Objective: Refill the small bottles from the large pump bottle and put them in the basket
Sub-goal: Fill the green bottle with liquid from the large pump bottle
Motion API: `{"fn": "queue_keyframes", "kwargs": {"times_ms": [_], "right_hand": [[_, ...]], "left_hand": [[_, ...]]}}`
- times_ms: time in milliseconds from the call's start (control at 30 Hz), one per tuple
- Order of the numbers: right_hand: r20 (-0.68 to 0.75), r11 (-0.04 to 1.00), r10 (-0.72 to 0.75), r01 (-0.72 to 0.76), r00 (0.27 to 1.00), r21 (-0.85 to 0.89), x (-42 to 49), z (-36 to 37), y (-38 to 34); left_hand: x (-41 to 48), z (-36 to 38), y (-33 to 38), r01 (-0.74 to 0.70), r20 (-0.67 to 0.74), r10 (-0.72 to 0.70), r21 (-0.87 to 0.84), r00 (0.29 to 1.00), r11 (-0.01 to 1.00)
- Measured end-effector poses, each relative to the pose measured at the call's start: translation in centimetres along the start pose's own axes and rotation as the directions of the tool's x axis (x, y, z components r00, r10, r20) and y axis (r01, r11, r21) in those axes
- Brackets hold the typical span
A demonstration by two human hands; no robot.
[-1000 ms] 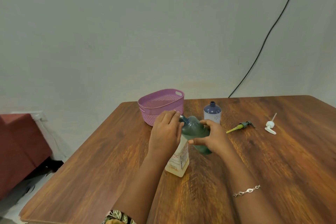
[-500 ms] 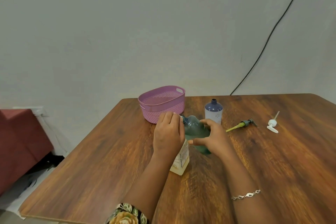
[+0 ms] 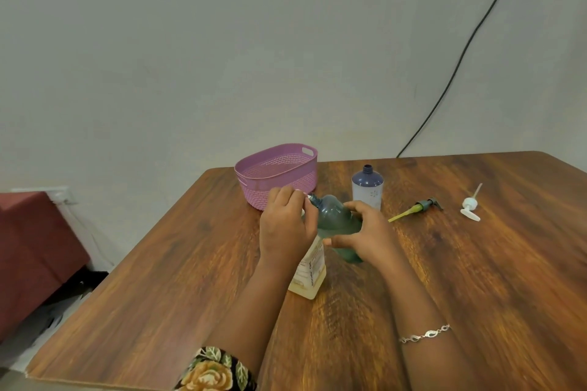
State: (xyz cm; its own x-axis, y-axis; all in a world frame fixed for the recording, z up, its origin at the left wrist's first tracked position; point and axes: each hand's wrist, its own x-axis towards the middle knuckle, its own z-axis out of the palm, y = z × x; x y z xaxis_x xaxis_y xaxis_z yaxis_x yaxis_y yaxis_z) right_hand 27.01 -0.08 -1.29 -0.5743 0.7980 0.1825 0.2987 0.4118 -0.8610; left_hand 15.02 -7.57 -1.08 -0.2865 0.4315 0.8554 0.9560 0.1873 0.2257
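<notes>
1. Your left hand [image 3: 286, 225] is curled down over the top of the large pump bottle [image 3: 310, 276]. It hides the pump head. Only a sliver of white peeks out at the fingertips, so what the fingers press is impossible to make out.
2. That bottle stands upright on the table [image 3: 476, 279], pale yellow at the bottom, its label too blurred to read.
3. Your right hand [image 3: 365, 232] wraps round the green bottle [image 3: 333, 219], thumb on the near side, and the palm covers much of its right flank.
4. The green bottle is tilted. Its long axis runs from the base, low and towards you, up to the open neck, which points away and left, right beside your left fingertips.
5. Behind your right hand the blue-topped bottle [image 3: 367, 184] stands upright and uncapped, its foot hidden by your fingers. The basket [image 3: 276, 174] sits just left of it.
6. Off to the right a green pump [image 3: 416, 208] and a white pump [image 3: 470, 208] lie flat on the table.
</notes>
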Motion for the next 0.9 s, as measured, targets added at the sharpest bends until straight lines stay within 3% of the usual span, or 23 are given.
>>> {"fn": "queue_keyframes", "kwargs": {"times_ms": [333, 700, 900], "right_hand": [[-0.034, 1.0, 0.008, -0.007, 0.999, 0.021, 0.3, -0.2, 0.0], [-0.012, 0.999, 0.01, -0.01, 1.0, 0.033, -0.1, 0.1, 0.7], [-0.05, 1.0, 0.004, -0.002, 0.999, 0.026, 0.0, -0.3, 0.4]], "left_hand": [[0.6, -0.4, 0.3, 0.064, 0.107, -0.057, -0.062, 0.993, 0.996], [-0.3, -0.4, 0.0, 0.033, 0.087, -0.026, -0.08, 0.996, 0.996], [1.0, -0.9, 0.1, 0.092, 0.141, -0.085, -0.048, 0.986, 0.995]]}}
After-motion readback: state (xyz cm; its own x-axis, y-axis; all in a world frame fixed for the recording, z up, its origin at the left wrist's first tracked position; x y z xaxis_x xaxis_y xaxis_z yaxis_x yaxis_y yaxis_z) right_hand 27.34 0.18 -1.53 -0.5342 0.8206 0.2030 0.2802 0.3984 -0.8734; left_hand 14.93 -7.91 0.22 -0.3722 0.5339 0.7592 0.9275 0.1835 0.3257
